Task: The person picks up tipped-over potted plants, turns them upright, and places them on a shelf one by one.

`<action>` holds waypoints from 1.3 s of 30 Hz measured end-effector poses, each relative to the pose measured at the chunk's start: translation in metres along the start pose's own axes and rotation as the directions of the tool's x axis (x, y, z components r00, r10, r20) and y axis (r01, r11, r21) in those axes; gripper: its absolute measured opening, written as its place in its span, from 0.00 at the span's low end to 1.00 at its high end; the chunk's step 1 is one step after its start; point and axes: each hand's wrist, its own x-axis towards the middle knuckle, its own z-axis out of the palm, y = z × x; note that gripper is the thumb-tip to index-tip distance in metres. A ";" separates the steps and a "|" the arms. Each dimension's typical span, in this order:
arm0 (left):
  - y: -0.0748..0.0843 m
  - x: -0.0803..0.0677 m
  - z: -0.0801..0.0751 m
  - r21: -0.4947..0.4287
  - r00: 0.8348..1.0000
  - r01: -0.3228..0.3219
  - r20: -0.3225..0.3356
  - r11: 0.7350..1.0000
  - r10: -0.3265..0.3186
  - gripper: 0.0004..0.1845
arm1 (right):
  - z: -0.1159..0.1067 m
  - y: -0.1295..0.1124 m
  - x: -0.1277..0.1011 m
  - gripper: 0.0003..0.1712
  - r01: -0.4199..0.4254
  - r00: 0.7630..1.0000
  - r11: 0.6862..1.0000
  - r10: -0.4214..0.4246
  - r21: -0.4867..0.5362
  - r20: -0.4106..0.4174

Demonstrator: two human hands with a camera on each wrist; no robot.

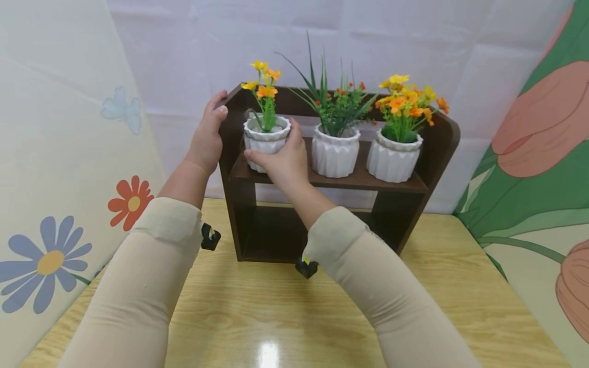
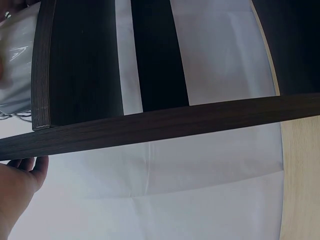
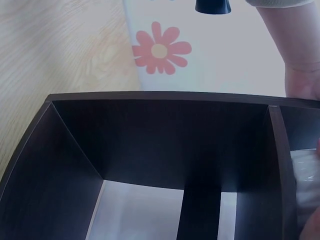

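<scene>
A wooden table (image 1: 257, 317) carries a dark brown shelf unit (image 1: 439, 148), which stands just ahead of both hands, its open lower compartment below them. The left hand (image 1: 208, 134) grips the unit's left side panel near the top, fingers curled over the panel's front edge and thumb on the outer face. Just to the right of that hand, on the upper board, sits a white ribbed pot with yellow and orange flowers (image 1: 267, 137); the right hand (image 1: 284, 162) is wrapped around this pot's front, thumb against its right side and fingers curled under its left side. Further right of the right hand stand two more white pots on the same board: just beside it a pot of green grass with small red buds (image 1: 336, 151), and beyond that a pot of bushy orange and yellow blooms (image 1: 394, 157).
</scene>
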 end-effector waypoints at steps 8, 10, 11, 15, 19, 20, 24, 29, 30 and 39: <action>0.000 0.000 0.001 -0.013 1.000 0.003 0.001 1.000 -0.003 0.31 | 0.001 0.001 0.001 0.63 -0.017 1.000 1.000 0.016 -0.013 -0.009; 0.001 -0.001 0.002 -0.002 1.000 0.008 0.004 1.000 -0.008 0.30 | 0.002 0.002 0.001 0.63 -0.021 1.000 1.000 0.021 -0.018 -0.009; 0.001 -0.001 0.002 0.006 1.000 0.009 0.004 1.000 -0.009 0.30 | 0.002 0.002 0.001 0.63 -0.023 1.000 1.000 0.023 -0.020 -0.010; 0.002 -0.002 0.003 0.012 1.000 0.012 0.006 1.000 -0.012 0.30 | 0.003 0.003 0.002 0.63 -0.031 0.999 0.999 0.030 -0.023 -0.011; 0.002 -0.002 0.002 0.018 1.000 0.015 0.005 1.000 -0.015 0.30 | 0.003 0.004 0.002 0.63 -0.037 0.999 0.999 0.037 -0.023 -0.011; 0.002 -0.002 0.002 0.029 1.000 0.016 0.005 0.999 -0.016 0.30 | 0.003 0.004 0.002 0.63 -0.040 0.999 0.999 0.040 -0.024 -0.011; 0.001 -0.002 0.002 0.048 1.000 0.018 0.004 0.999 -0.018 0.30 | 0.003 0.003 0.001 0.64 -0.055 0.998 0.998 0.055 -0.026 -0.007; 0.000 -0.001 0.002 0.023 1.000 0.012 0.000 1.000 -0.012 0.30 | 0.002 0.003 0.001 0.65 -0.077 0.997 0.997 0.077 -0.030 0.005; 0.000 -0.001 0.002 0.021 1.000 0.011 0.000 1.000 -0.011 0.30 | 0.002 0.003 0.001 0.65 -0.079 0.997 0.996 0.079 -0.031 0.007; -0.002 -0.001 0.003 0.019 1.000 0.022 0.010 1.000 -0.022 0.30 | 0.002 0.005 0.001 0.67 -0.090 0.996 0.994 0.090 -0.055 0.010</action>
